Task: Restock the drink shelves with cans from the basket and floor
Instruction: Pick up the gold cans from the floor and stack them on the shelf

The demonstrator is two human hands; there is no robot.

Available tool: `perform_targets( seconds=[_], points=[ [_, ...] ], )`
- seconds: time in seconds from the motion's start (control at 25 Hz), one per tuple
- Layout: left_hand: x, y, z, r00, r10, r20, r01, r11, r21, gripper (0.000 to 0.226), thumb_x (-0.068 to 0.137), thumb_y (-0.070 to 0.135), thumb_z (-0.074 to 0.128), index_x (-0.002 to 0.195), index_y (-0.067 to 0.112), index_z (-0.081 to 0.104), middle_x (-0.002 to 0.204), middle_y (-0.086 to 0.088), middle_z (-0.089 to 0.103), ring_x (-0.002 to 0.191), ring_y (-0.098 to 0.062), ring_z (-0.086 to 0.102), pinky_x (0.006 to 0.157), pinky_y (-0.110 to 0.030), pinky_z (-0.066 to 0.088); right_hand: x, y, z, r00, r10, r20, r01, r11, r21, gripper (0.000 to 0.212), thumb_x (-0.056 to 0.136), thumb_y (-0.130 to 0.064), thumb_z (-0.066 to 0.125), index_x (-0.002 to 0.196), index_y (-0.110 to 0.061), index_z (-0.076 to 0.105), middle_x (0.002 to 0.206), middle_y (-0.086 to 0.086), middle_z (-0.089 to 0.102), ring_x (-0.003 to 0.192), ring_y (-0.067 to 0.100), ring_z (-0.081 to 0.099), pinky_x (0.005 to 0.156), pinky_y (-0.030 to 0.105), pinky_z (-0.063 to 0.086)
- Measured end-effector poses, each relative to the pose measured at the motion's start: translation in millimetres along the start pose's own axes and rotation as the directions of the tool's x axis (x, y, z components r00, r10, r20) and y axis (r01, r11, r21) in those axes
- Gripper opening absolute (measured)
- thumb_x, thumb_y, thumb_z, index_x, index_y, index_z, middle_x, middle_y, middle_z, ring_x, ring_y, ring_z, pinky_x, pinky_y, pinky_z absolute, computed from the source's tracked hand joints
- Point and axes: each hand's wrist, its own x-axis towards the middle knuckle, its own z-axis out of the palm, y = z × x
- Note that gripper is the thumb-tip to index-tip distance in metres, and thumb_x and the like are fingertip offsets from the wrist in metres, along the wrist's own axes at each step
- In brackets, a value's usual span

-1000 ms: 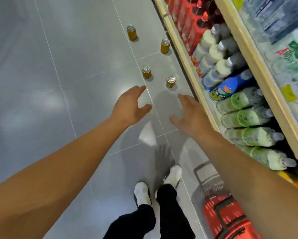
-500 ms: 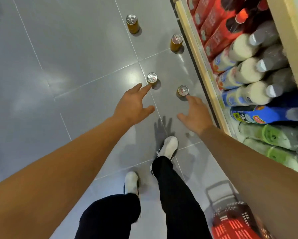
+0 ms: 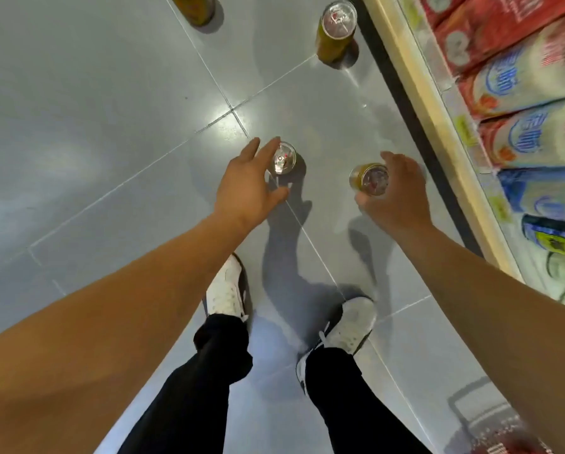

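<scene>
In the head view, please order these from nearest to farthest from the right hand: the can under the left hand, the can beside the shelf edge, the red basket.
From the right hand:
1. Can under the left hand, just to its left.
2. Can beside the shelf edge, ahead on the floor.
3. Red basket, behind, at the bottom corner.

Grey glossy tiled floor [image 3: 94, 132], pale grout lines crossing it, a bright glare where four tiles meet. Four gold cans stand upright on it: one at the far edge of view [image 3: 194, 8], cut off at the top; one close to the shelf's foot [image 3: 335, 31]; one near the tile crossing [image 3: 282, 157]; and one nearer the shelf [image 3: 369, 178], though whether that one is touching the floor is hard to tell. Two white shoes [image 3: 228, 290] are planted on the tiles. Along the floor's right edge runs the shelf [image 3: 418, 93], pale wood lip, packed with red cartons [image 3: 490, 31] and white-and-blue bottles [image 3: 516, 80]. A red basket [image 3: 503, 444] sits blurred at the near right corner.
</scene>
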Motion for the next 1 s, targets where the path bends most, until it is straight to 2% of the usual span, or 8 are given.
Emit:
perform_targets(
  seconds=[0.08,0.2,0.32,0.48,0.6,0.68,0.84,1.0],
  points=[
    [20.9,-9.6,23.2,1.000,0.022,-0.019,-0.022,1.000,-0.008,0.086,0.083,0.029,0.076,0.152,0.032,0.027,0.162,-0.004,0.021,0.144,-0.028,0.027,0.112,-0.033,0.028,16.6,15.5,23.4,0.999,0.031,-0.013,-0.030,0.998,0.055,0.077,0.075,-0.039,0.075,0.140,-0.024,0.038,0.141,0.006,0.042,0.129,0.028,0.042,0.105,0.047,0.044],
    [46.0,-24.6,54.1,1.000,0.013,-0.023,-0.015,0.998,-0.059,0.089,0.080,0.023,0.079,0.152,0.031,0.027,0.161,-0.005,0.022,0.144,-0.027,0.027,0.112,-0.031,0.027,29.0,37.0,54.8,0.999,0.043,-0.010,-0.042,0.993,0.115,0.078,0.073,-0.032,0.079,0.139,-0.026,0.038,0.142,0.004,0.038,0.128,0.026,0.042,0.104,0.040,0.045],
    [59.5,-31.9,72.8,0.998,0.019,-0.061,-0.026,0.993,-0.118,0.088,0.078,0.017,0.079,0.150,0.029,0.031,0.157,-0.006,0.032,0.142,-0.026,0.034,0.112,-0.028,0.028,32.4,45.4,68.7,0.997,0.009,-0.080,0.001,0.992,0.130,0.074,0.075,-0.019,0.081,0.137,-0.025,0.042,0.141,0.006,0.037,0.127,0.026,0.044,0.103,0.035,0.046],
    [57.5,-19.6,61.9,0.997,0.021,-0.070,-0.030,0.989,-0.141,0.080,0.077,0.014,0.080,0.146,0.024,0.041,0.142,-0.004,0.050,0.128,-0.022,0.049,0.101,-0.019,0.033,21.0,45.0,51.0,0.996,0.025,-0.089,-0.010,0.987,0.163,0.068,0.076,-0.018,0.081,0.134,-0.024,0.046,0.135,0.005,0.045,0.123,0.022,0.048,0.100,0.025,0.042],
    [30.9,4.4,23.5,1.000,-0.012,0.016,0.015,0.981,-0.196,0.079,0.075,0.019,0.083,0.144,0.026,0.044,0.137,-0.001,0.055,0.125,-0.019,0.052,0.099,-0.017,0.036,-16.0,24.6,8.6,0.996,0.042,-0.079,-0.027,0.982,0.188,0.071,0.078,-0.027,0.080,0.138,-0.026,0.043,0.136,0.004,0.047,0.124,0.020,0.048,0.097,0.021,0.038],
    [-4.8,23.9,-15.0,0.996,0.031,0.078,-0.014,0.977,-0.213,0.080,0.075,0.023,0.083,0.144,0.027,0.044,0.136,0.002,0.055,0.123,-0.015,0.052,0.095,-0.011,0.032,-55.5,1.5,-28.7,0.995,0.047,-0.091,-0.029,0.982,0.188,0.073,0.078,-0.030,0.079,0.140,-0.027,0.041,0.138,0.004,0.047,0.126,0.020,0.047,0.100,0.023,0.038],
    [-96.3,65.8,-116.2,0.982,0.136,0.127,-0.099,0.960,-0.262,0.083,0.072,0.024,0.085,0.144,0.027,0.043,0.133,0.001,0.055,0.112,-0.008,0.049,0.094,-0.013,0.034,-147.5,-56.8,-109.2,0.989,0.081,-0.120,-0.052,0.973,0.226,0.077,0.073,-0.026,0.081,0.139,-0.028,0.042,0.135,0.004,0.048,0.121,0.020,0.048,0.098,0.027,0.040],
    [-197.3,98.2,-216.1,0.973,0.177,0.149,-0.133,0.954,-0.267,0.083,0.073,0.024,0.085,0.145,0.026,0.042,0.136,0.000,0.053,0.120,-0.014,0.049,0.095,-0.014,0.033,-254.6,-121.7,-178.7,0.984,0.121,-0.128,-0.082,0.959,0.272,0.075,0.068,-0.022,0.083,0.135,-0.024,0.047,0.128,0.006,0.052,0.113,0.022,0.053,0.093,0.030,0.044]
  ],
)
